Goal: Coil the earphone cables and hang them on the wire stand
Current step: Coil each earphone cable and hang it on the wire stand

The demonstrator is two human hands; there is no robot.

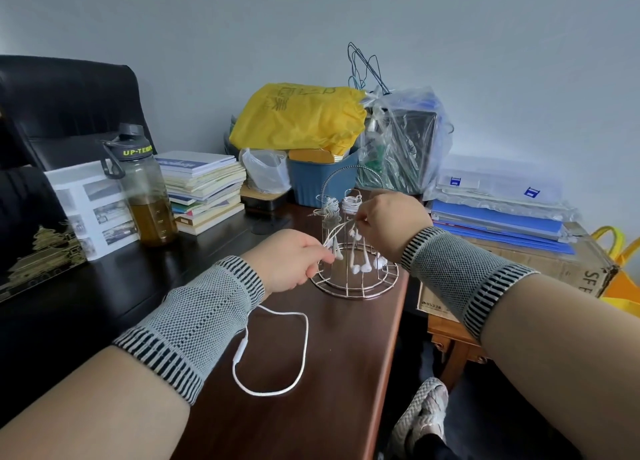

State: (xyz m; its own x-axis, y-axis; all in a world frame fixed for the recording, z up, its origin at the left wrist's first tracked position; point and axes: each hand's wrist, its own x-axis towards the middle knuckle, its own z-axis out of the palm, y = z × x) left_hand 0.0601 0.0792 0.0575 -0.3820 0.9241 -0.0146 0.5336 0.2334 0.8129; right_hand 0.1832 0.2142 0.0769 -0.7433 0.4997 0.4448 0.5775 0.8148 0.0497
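White earphone cable (304, 338), loose loop

A metal wire stand (354, 272) with a round grid base stands upright near the right edge of the worktop (332, 407), with coiled white earphone cables (351, 203) hung on its upper hooks and earbuds dangling inside. A loose white earphone cable (298, 366) with an inline remote lies in an open loop on the worktop in front of the stand.
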